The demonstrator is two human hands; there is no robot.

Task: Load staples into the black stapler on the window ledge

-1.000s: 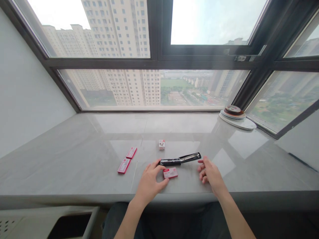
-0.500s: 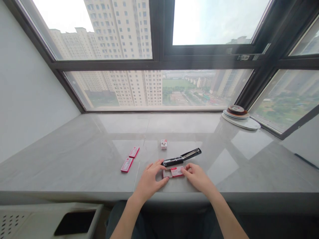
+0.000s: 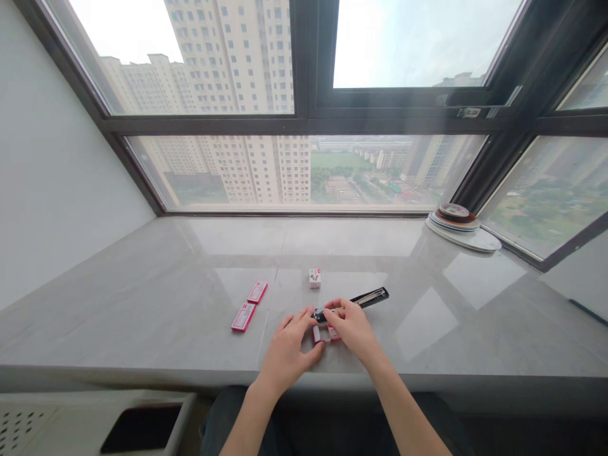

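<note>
1. Here, the left hand (image 3: 289, 351) rests on the grey surface (image 3: 142, 304) with its fingers spread, fingertips touching the left end of a small red-and-white staple box (image 3: 322, 334) and lying close to the near end of the black stapler (image 3: 354, 301).
2. The right hand (image 3: 354, 329) lies over the right part of the same staple box, its fingers curled down together on it; whether the grip actually pinches the box or only presses on it cannot be told, since the hand hides the contact.
3. The stapler lies flat on the surface just beyond the two hands, opened out. Its long axis runs from near left to far right, and the end with the silvery channel points to the right and slightly away from the person.
4. The staple box sits between the two hands, just in front of the stapler's left end, its long side roughly across the view.
5. Two more flat red boxes (image 3: 243, 316) lie to the left, well apart from the hands, end to end along a diagonal.
6. A small white box (image 3: 314, 277) stands beyond the stapler, near the middle of the surface.
7. A stack of round plates (image 3: 463, 228) sits at the far right, by the window (image 3: 304, 114).
</note>
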